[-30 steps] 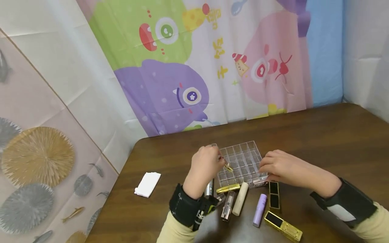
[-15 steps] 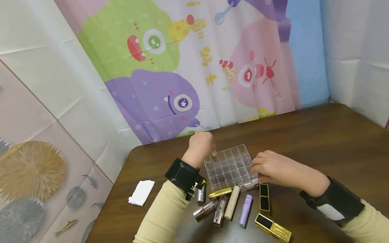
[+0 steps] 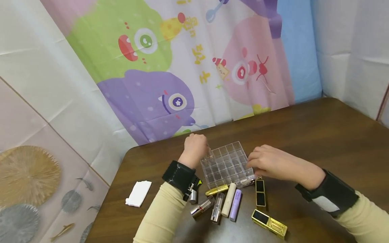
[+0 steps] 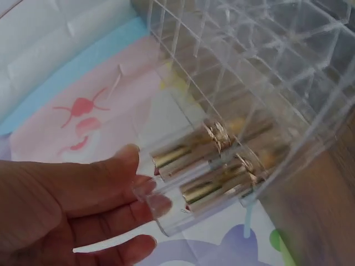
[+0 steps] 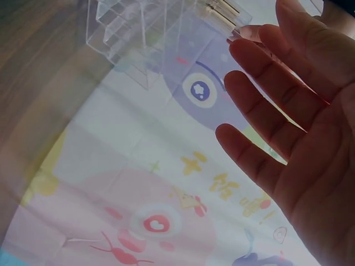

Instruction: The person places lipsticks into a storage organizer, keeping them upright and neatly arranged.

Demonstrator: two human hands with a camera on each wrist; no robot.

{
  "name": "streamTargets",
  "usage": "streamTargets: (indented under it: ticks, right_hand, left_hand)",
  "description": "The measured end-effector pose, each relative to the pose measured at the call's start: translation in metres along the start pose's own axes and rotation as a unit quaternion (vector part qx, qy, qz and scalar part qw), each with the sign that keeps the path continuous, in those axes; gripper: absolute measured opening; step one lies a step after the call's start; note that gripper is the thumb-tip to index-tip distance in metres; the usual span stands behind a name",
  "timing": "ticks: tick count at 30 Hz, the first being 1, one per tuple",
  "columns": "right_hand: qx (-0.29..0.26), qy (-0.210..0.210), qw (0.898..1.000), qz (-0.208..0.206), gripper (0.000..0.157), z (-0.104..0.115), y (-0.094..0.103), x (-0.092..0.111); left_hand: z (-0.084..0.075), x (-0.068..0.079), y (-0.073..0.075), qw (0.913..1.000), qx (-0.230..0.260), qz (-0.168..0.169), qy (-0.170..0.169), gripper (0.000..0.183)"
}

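A clear plastic organizer [image 3: 226, 163] with many small compartments stands on the table. At its back left corner my left hand [image 3: 195, 146] pinches the end of a lipstick. Close up in the left wrist view, that lipstick [image 4: 172, 158] has a clear cap and gold inner tube, and sits in a compartment. A matching lipstick [image 4: 202, 188] sits beside it. My left thumb and index finger are at the cap end. Near the organizer's right side my right hand [image 3: 270, 162] has its fingers extended, holding nothing. A clear tube [image 3: 247, 181] lies at the organizer's front right corner.
In front of the organizer lie a gold tube [image 3: 216, 190], a cream tube [image 3: 229, 199], a purple tube [image 3: 235, 205], two clear-capped lipsticks, a silver tube [image 3: 193, 196], and black-and-gold cases [image 3: 269, 224]. A folded white tissue [image 3: 138, 193] lies left on the table [image 3: 304, 135].
My left hand has moved to the back left corner, lowering the lipstick into the organizer. The purple tube has rolled left against the cream one. My right hand stays beside the organizer.
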State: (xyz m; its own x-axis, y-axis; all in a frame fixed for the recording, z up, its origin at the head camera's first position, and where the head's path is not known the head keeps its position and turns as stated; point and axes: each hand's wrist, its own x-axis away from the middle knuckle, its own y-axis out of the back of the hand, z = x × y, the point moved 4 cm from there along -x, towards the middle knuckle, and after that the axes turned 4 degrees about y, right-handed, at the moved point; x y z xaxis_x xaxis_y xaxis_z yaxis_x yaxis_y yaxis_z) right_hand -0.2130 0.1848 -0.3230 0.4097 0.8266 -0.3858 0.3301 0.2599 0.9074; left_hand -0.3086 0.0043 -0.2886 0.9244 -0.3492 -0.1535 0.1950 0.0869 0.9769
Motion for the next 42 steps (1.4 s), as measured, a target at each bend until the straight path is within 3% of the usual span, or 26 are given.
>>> streamTargets:
  ticks: [5, 7, 9, 11, 14, 16, 19, 22, 26, 33, 42]
  right_hand:
    - [0.012, -0.001, 1.000, 0.012, 0.024, -0.005, 0.002, -0.007]
    - [0.014, -0.007, 1.000, 0.018, 0.024, -0.007, 0.001, -0.007]
    - [0.014, -0.015, 0.999, 0.031, 0.023, -0.006, -0.003, -0.006]
    - [0.006, -0.025, 0.998, 0.049, 0.022, -0.006, -0.009, -0.003]
    - [-0.005, -0.033, 0.997, 0.073, 0.019, -0.004, -0.021, 0.001]
    - [-0.013, -0.034, 0.996, 0.084, 0.016, -0.004, -0.029, 0.002]
    - [-0.013, -0.030, 0.995, 0.090, 0.015, -0.003, -0.038, 0.002]
    - [-0.002, -0.033, 0.996, 0.085, 0.016, -0.004, -0.044, 0.003]
    - [0.012, -0.055, 0.995, 0.082, 0.017, -0.005, -0.050, 0.003]
    - [0.005, -0.070, 0.992, 0.106, 0.018, -0.003, -0.059, 0.001]
    - [-0.006, -0.073, 0.992, 0.103, 0.022, -0.006, -0.062, 0.003]
  left_hand:
    - [0.008, -0.007, 0.004, 1.0000, 0.007, 0.004, 0.001, 0.012]
    - [0.009, -0.006, 0.003, 0.9998, 0.011, -0.013, -0.007, 0.013]
    - [0.009, 0.002, -0.001, 0.9979, 0.018, -0.060, -0.015, 0.014]
    - [0.010, 0.017, -0.007, 0.9910, 0.039, -0.128, -0.015, 0.017]
    - [0.010, 0.047, -0.014, 0.9719, 0.092, -0.217, 0.002, 0.023]
    - [0.007, 0.066, -0.015, 0.9616, 0.127, -0.243, 0.012, 0.026]
    - [-0.002, 0.083, -0.011, 0.9577, 0.151, -0.245, 0.004, 0.024]
    - [-0.009, 0.090, -0.003, 0.9557, 0.149, -0.253, -0.021, 0.023]
    - [-0.009, 0.093, 0.003, 0.9524, 0.152, -0.263, -0.026, 0.023]
    - [-0.006, 0.092, -0.004, 0.9618, 0.159, -0.222, -0.019, 0.023]
    - [-0.004, 0.091, -0.003, 0.9629, 0.154, -0.221, -0.021, 0.021]
